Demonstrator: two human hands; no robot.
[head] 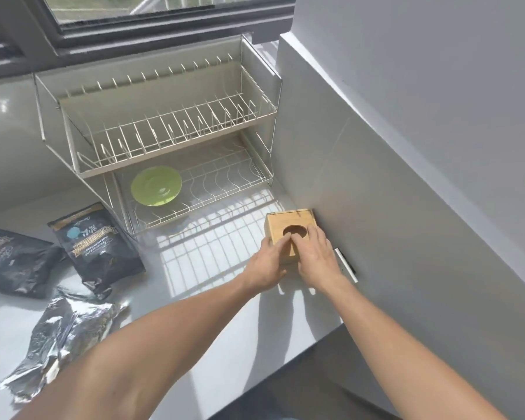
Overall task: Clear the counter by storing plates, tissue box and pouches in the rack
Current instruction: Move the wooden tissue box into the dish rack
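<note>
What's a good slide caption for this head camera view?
Both hands, left and right, grip the wooden tissue box beside the wire rack; pouches remain on the counter.

The only lettering is on the two dark pouches at about nine o'clock on the counter. The nearer-to-rack pouch (96, 247) carries a banner of ornate capitals, upside down from here and too blurred to make out, with a pale blue emblem and a few small marks above it. The left pouch (14, 263) shows part of the same banner, also unreadable.
</note>
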